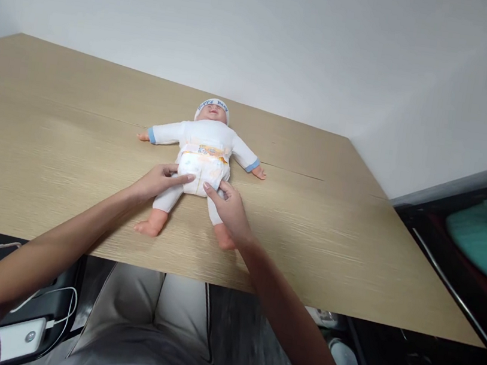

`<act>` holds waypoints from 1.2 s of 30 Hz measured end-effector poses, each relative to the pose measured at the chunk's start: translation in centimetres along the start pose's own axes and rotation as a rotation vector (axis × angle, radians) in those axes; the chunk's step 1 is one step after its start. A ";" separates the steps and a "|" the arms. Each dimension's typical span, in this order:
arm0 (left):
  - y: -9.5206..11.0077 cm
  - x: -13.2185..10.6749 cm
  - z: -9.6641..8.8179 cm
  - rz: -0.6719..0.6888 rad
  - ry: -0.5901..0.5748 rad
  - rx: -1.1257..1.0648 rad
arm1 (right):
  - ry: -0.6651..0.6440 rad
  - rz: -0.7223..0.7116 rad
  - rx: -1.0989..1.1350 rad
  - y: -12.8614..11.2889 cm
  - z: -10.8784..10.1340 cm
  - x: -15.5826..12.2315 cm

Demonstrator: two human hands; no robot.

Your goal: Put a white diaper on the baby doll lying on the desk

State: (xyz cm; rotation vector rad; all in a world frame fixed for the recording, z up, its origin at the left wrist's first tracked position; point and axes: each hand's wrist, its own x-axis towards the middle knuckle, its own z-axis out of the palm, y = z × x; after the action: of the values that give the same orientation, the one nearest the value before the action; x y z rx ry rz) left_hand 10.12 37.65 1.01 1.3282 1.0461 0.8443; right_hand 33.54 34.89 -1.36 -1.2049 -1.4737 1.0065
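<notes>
A baby doll in a white suit with blue cuffs lies on its back on the wooden table, arms spread and feet toward me. Its cap carries printed lettering. Around its hips sits a white diaper with an orange patterned band at the waist. My left hand grips the diaper's left edge by the leg, thumb on the front and fingers partly hidden at the side. On the opposite edge, my right hand holds the diaper the same way, its thumb pressed on the front panel.
The wooden table extends to a pale wall behind the doll. At right, a dark shelf holds a teal item. Below the front edge are a white power bank with a cable at left and assorted items at lower right.
</notes>
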 end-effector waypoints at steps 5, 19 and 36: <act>0.5 -0.2 -0.1 -0.015 -0.006 -0.147 | 0.023 0.048 0.020 -0.4 -0.7 -0.3; 1.2 -1.4 -6.0 0.050 0.039 0.224 | 0.067 -0.056 -0.383 0.7 -5.0 -2.1; 1.9 12.7 -7.3 0.117 0.328 1.173 | 0.187 -0.173 -0.885 4.9 -7.7 14.4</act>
State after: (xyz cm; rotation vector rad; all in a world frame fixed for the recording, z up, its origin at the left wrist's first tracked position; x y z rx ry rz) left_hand 7.68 52.25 1.79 2.2704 1.8743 0.5081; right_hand 41.15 50.17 -2.10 -1.6718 -1.8916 0.0725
